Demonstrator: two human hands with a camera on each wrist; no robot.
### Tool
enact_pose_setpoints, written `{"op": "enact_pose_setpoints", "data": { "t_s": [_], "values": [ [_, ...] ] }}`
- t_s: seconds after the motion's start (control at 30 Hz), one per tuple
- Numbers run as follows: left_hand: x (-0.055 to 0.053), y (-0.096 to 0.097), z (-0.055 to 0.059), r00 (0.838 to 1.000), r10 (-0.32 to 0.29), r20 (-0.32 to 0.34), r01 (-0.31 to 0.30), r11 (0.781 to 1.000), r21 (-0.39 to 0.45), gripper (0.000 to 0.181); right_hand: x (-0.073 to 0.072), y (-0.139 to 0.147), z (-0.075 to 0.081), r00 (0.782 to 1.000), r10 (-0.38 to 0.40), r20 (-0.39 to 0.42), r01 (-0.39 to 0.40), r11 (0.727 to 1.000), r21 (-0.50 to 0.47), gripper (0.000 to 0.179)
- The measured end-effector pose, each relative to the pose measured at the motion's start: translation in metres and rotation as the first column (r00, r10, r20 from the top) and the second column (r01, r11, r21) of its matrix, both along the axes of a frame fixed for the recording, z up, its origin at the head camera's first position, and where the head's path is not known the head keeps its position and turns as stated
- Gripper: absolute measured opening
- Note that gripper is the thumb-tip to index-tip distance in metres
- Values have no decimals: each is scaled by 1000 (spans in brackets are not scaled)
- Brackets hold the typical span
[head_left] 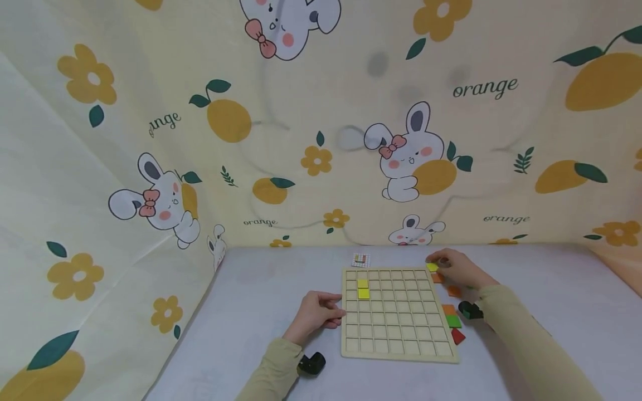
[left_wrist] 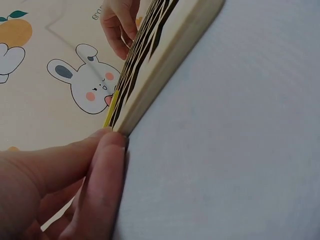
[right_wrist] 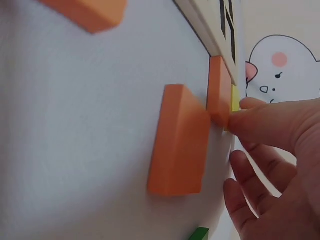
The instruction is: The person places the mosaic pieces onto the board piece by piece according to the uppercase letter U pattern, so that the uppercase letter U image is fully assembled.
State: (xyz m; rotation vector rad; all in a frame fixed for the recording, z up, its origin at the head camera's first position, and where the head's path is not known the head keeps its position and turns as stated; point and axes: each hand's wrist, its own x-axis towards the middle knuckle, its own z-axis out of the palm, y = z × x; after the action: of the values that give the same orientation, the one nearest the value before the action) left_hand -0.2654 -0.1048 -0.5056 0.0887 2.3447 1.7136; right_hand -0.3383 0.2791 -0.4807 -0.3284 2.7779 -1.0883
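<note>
Lying flat: pale board (head_left: 396, 319) (gridded)

Left hand (head_left: 316, 314): thumb and index fingertips close together, remaining fingers bent beside them. Left forearm (head_left: 273, 365): extends behind the fingertips. Right hand (head_left: 458, 268): thumb opposed to index finger, other fingers loosely bent. Right forearm (head_left: 526, 340): slants back from the fingertips.

From the head view's centre, a pale printed backdrop (head_left: 321, 100) rises at twelve o'clock, bearing an inverted rabbit (head_left: 296, 28); at two, a bowed rabbit (head_left: 402, 167) hugs a fruit (head_left: 435, 177); at ten, a yellow flower (head_left: 82, 72); at six, a white tabletop (head_left: 356, 384).
</note>
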Motion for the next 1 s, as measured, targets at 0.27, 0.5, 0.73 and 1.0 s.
{"op": "enact_pose_setpoints", "data": {
  "t_s": [0.27, 0.5, 0.73, 1.0],
  "values": [
    [-2, 0, 0, 1000, -5, 4, 5, 1000, 7, 44, -3, 4, -3, 998, -57, 40, 55, 997, 61, 34],
    [0, -1, 2, 1000, -16, 12, 16, 1000, 3, 44, -2, 10, -5, 998, -64, 3, 63, 993, 102, 36],
    [1, 0, 5, 1000, -21, 8, 21, 1000, -1, 44, 4, 8, 3, 996, -87, -27, 89, 992, 95, 36],
    [1, -1, 5, 1000, -19, 4, 19, 1000, -5, 43, 22, -10, 23, 986, -4, -168, 10, 1000, 30, 35]
  ]
}}
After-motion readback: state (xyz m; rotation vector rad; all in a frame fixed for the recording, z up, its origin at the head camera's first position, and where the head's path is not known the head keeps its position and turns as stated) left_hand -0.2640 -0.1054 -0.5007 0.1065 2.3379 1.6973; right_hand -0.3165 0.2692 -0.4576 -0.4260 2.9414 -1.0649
